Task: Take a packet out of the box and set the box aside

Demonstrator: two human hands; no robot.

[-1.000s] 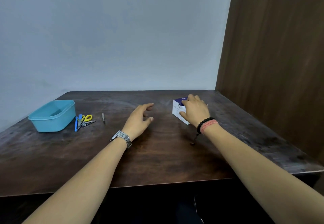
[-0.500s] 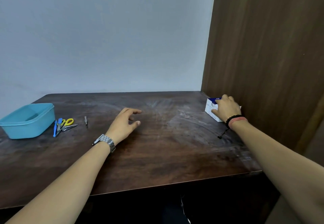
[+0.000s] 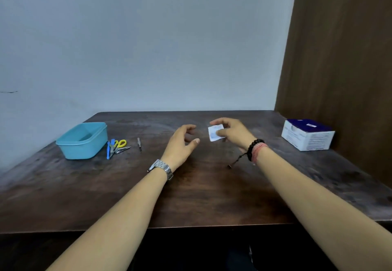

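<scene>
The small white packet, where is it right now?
In the head view the small white packet is pinched in the right hand, above the middle of the table, close to the left hand and well left of the white-and-blue box.

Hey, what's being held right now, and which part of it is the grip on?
The right hand pinches a small white packet by its right edge. The left hand holds nothing.

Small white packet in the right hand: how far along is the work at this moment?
Done: the small white packet is out, and the white and blue box stands apart by the wooden panel. In hand: the right hand pinches the packet above the table; the left hand hovers beside it, holding nothing. Left: the packet looks unopened; the scissors lie untouched by the blue tub.
</scene>
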